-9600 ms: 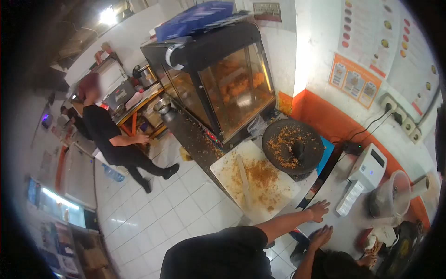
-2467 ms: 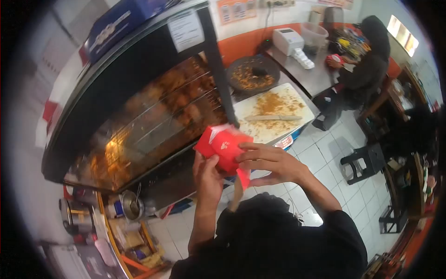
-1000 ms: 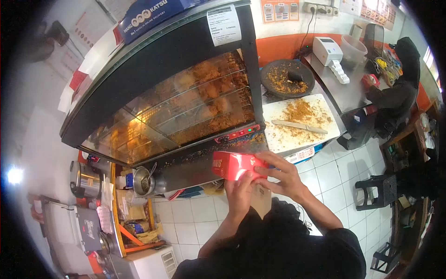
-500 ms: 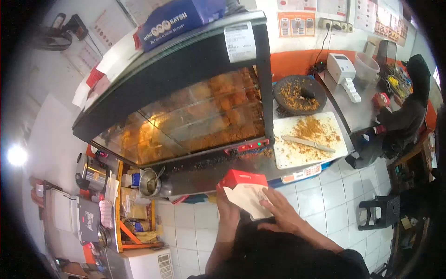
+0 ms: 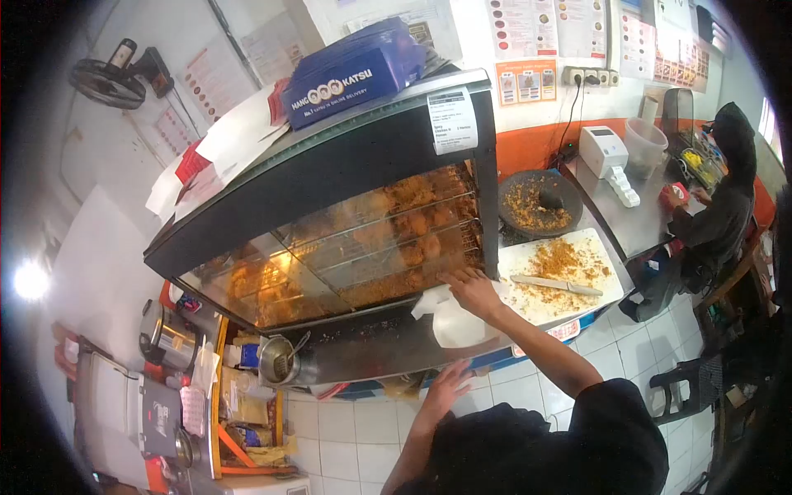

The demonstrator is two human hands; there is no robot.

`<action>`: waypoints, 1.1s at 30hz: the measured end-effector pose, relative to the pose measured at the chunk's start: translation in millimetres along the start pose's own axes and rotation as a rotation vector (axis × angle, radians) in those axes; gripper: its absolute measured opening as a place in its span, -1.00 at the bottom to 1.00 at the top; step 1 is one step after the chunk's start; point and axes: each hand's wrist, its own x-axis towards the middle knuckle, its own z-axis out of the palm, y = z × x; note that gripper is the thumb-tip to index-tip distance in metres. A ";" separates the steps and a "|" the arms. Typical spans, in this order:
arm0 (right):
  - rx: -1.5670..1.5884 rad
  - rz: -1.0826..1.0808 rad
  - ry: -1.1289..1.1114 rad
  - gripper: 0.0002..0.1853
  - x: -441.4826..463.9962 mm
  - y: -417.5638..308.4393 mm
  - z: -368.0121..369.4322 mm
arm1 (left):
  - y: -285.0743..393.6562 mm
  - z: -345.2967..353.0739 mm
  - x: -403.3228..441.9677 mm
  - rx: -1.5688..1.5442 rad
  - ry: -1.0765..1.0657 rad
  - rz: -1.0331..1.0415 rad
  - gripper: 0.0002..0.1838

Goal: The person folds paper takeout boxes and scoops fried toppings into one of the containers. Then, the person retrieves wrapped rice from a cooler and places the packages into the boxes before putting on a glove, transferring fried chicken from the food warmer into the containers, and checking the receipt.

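On the steel counter (image 5: 355,353), by the front of the glass food warmer (image 5: 318,177), lies a white paper box (image 5: 462,328) with its pale side up. Over its far edge my right hand (image 5: 470,295) reaches to the warmer's lower frame, fingers stretched out and slightly smeared. Whether they touch the frame or the box edge is unclear. My left hand (image 5: 445,392) hangs in front of the counter edge, just below the box, fingers apart and holding nothing. Browned, crumb-coated food pieces (image 5: 412,231) lie on racks behind the glass.
Right of the box, a white cutting board (image 5: 561,305) bears crumbs and a knife (image 5: 557,285). Behind it stands a dark stone mortar (image 5: 511,227). A metal pot (image 5: 276,361) sits at the counter's left end. A co-worker (image 5: 714,206) handles a red box (image 5: 675,195) farther right.
The box has left my hands and now lies on the counter. My right hand has moved forward to the warmer; my left has let go and dropped slightly. The view has shifted.
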 end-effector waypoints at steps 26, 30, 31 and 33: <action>-0.408 0.255 -0.196 -0.54 562.9 -148.8 -13.6 | 24.7 -85.2 -39.6 0.865 0.083 0.082 -0.47; -0.444 0.391 -0.194 -0.53 603.9 -157.4 9.2 | 24.6 -80.0 -36.4 0.902 0.036 0.049 -0.47; -0.436 0.414 -0.193 -0.53 599.0 -151.3 1.5 | 25.8 -77.7 -37.3 0.906 0.029 0.041 -0.47; -0.369 0.098 -0.053 -0.60 589.6 -150.1 -11.7 | 26.7 -73.6 -37.6 0.911 0.016 0.034 -0.47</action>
